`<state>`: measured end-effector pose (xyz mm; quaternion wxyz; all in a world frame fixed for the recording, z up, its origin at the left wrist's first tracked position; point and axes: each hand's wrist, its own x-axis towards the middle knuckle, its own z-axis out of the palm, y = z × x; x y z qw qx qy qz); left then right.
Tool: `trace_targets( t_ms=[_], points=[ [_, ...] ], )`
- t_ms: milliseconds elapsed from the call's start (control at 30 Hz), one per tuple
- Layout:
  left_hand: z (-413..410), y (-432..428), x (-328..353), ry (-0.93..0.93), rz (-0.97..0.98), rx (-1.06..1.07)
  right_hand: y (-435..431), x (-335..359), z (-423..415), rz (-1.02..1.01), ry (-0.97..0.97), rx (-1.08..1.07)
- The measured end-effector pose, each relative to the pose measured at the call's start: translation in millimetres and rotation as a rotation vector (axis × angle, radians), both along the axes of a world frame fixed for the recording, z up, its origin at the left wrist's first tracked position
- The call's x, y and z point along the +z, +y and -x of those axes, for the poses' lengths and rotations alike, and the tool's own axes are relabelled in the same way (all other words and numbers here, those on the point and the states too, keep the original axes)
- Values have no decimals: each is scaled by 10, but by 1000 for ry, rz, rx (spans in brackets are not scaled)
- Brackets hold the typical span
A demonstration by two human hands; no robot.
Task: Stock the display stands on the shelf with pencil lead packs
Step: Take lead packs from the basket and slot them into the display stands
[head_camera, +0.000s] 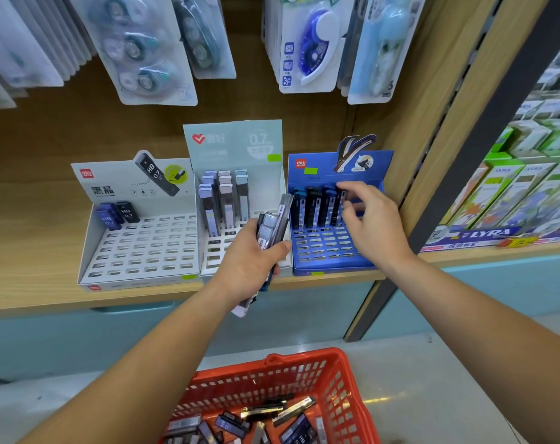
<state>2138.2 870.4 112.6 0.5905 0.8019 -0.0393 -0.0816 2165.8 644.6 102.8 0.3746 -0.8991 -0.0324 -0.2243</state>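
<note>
Three slotted display stands sit side by side on the wooden shelf: a white stand point(137, 248) with two dark packs at its back left, a pale middle stand point(208, 254) with several pastel-capped packs, and a blue stand point(323, 251) with a back row of dark packs point(310, 208). My left hand point(249, 261) grips a bundle of several pencil lead packs point(272, 225) in front of the middle stand. My right hand point(371, 219) reaches over the blue stand, index finger and thumb pinching the rightmost dark pack point(340, 203) in the back row.
A red plastic basket point(339, 382) stands on the floor below, holding several loose lead packs point(265, 421). Correction-tape blister cards point(307, 43) hang above the stands. A shelf upright point(438, 161) borders the blue stand on the right, with boxed goods point(512, 193) beyond it.
</note>
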Motion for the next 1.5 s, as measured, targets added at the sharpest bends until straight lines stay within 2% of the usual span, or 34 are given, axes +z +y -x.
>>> trace_targets(
  t_ms=[333,467,600,867,1133,1500],
  points=[
    [60,-30,181,-18,-20,-25,94,97,-76,-196,52,-38],
    [-42,-166,133,-59,-100,-74,66,45,-125,-213,22,-79],
    [-93,-281,5,-56,-198,-99,-5,-139,-172,-239,71,-109],
    [-139,-294,-68,-28,-243,-112,7,-227,-258,-251,85,-83],
    [-153,-256,1,-83,-535,-188,-8,-208,-275,-179,142,-51],
    [-141,-245,-34,-66,-477,-210,49,-243,-252,-250,169,-124]
  ],
)
